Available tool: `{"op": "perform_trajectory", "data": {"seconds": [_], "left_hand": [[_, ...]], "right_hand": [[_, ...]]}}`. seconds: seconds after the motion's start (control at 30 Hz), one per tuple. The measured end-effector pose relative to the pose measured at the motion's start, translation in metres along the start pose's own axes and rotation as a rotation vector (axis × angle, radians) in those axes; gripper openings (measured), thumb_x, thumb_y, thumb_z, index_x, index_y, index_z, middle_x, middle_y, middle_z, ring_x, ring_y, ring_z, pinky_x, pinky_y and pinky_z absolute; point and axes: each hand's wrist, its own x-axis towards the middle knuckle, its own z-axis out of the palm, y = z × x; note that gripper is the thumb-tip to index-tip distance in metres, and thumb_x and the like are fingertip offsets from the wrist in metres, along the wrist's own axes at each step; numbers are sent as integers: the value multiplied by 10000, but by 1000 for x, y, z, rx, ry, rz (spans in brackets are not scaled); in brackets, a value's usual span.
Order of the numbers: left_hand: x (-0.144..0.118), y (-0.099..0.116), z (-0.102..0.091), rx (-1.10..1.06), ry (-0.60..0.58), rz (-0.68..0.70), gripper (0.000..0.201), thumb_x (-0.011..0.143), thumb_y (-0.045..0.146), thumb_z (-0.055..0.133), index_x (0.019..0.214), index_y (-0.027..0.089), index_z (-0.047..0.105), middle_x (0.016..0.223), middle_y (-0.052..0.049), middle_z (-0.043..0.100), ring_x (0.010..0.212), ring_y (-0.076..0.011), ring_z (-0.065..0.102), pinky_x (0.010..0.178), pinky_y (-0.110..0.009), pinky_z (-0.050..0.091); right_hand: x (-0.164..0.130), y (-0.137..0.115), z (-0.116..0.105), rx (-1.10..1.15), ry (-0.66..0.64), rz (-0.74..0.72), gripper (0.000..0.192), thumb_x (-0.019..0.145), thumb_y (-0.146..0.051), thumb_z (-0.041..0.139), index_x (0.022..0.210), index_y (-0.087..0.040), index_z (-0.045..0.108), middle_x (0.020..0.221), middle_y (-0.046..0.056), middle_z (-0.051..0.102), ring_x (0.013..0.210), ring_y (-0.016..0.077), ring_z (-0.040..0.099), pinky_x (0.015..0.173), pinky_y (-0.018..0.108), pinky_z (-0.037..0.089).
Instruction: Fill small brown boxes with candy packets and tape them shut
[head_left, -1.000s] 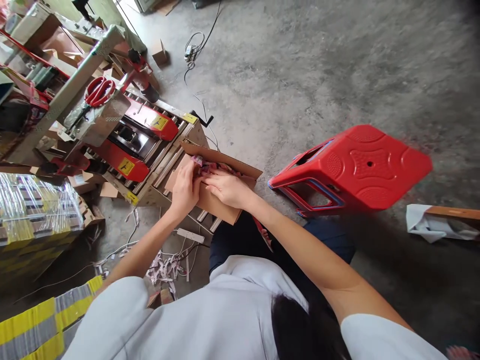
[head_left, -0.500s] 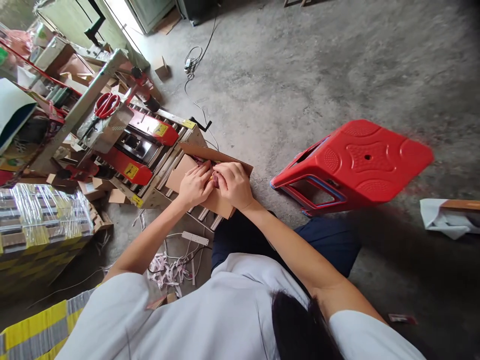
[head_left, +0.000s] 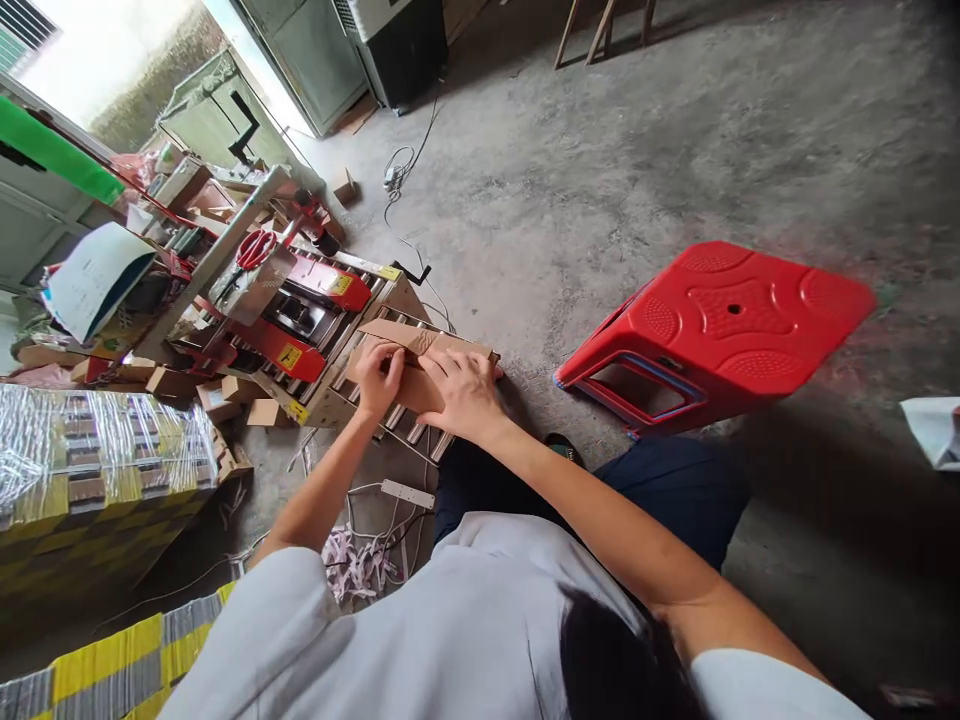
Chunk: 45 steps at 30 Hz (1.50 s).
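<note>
A cardboard box (head_left: pixel 411 390) sits on the rollers of a conveyor in front of me, its flaps folded inward over the top. My left hand (head_left: pixel 379 378) is at the box's left side, fingers curled and thumb bent in at a flap's edge. Flat across the top lies my right hand (head_left: pixel 466 395), its fingers stretched out and pressing on the flaps. The far flap (head_left: pixel 409 338) leans in over the opening, and whatever is inside is hidden. Under the box, metal rollers (head_left: pixel 420 434) show at the near edge.
A taping machine (head_left: pixel 300 315) with red parts adjoins the rollers on the left, red scissors (head_left: pixel 256 250) on top. A red plastic stool (head_left: pixel 720 320) stands at right. Below are a power strip (head_left: pixel 408 493) and paper scraps (head_left: pixel 360 565). Wrapped cardboard stacks (head_left: pixel 105 450) stand at left.
The box's flaps have come down over its contents, which showed between my hands before. My right hand has flattened onto the top; my left has curled at the side. The view has tilted up.
</note>
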Motion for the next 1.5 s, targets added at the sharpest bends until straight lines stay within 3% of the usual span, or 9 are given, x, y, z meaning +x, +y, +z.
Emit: {"op": "perform_trajectory", "data": {"seconds": [0.13,0.33,0.4,0.5,0.63,0.83,1.1,1.33,1.5], "left_hand": [[-7,-23,-22,46,191,6,314,926,421,562,1133,191,618,1314,-158,563,1275,-286,516,1138,-483,349],[23,-74,-28,-255,-279,-249,651,811,555,681,1361,248,516,1421,-120,543,1348,-293,491,1149,-446,370],[23,-79,-24,-307,-254,-296,647,763,548,732,1293,232,535,1343,-118,577,1272,-284,544,1113,-433,411],[14,-75,-24,-311,-115,-339,568,734,523,763,1160,220,541,1182,-93,607,1129,-250,601,1029,-412,471],[10,-68,-35,-306,-128,-394,530,701,525,779,1071,223,548,1133,-75,599,1059,-219,603,915,-352,504],[41,-59,-65,23,-431,-364,435,704,618,739,840,206,706,945,-67,622,914,-224,600,812,-346,488],[72,-35,-80,-52,-769,-332,321,792,514,655,771,211,756,713,-10,688,674,-161,589,611,-268,414],[61,-7,-49,116,-665,-101,249,840,398,612,752,232,775,713,-27,729,684,-202,624,717,-345,469],[22,-10,-23,216,-283,-1,209,921,368,581,819,227,698,881,-66,720,915,-254,627,905,-423,462]], "right_hand": [[-8,13,16,83,38,-32,741,736,-475,821,1357,-171,556,1431,128,563,1279,319,475,1075,493,290],[-3,24,23,138,95,-84,955,671,-604,840,1428,-133,498,1445,153,539,1319,325,462,1174,515,222],[-5,25,26,137,134,-78,1077,639,-667,835,1476,-118,439,1470,176,508,1364,348,424,1212,559,139],[-8,26,29,173,176,-83,1074,649,-683,823,1477,-122,431,1482,178,498,1381,344,419,1226,560,124],[-8,27,27,248,196,-60,786,764,-545,791,1399,-171,516,1432,131,561,1343,305,477,1227,518,173],[-6,21,16,280,163,4,604,815,-383,754,1353,-191,558,1388,103,596,1304,292,508,1196,500,240],[0,12,2,296,111,67,544,830,-351,735,1328,-194,580,1366,94,605,1278,281,512,1158,467,290],[1,13,7,252,105,84,665,780,-385,791,1362,-158,563,1430,142,540,1343,306,455,1177,472,296],[3,12,4,179,74,94,795,763,-431,815,1433,-127,515,1534,193,418,1439,348,344,1214,506,244]]}}
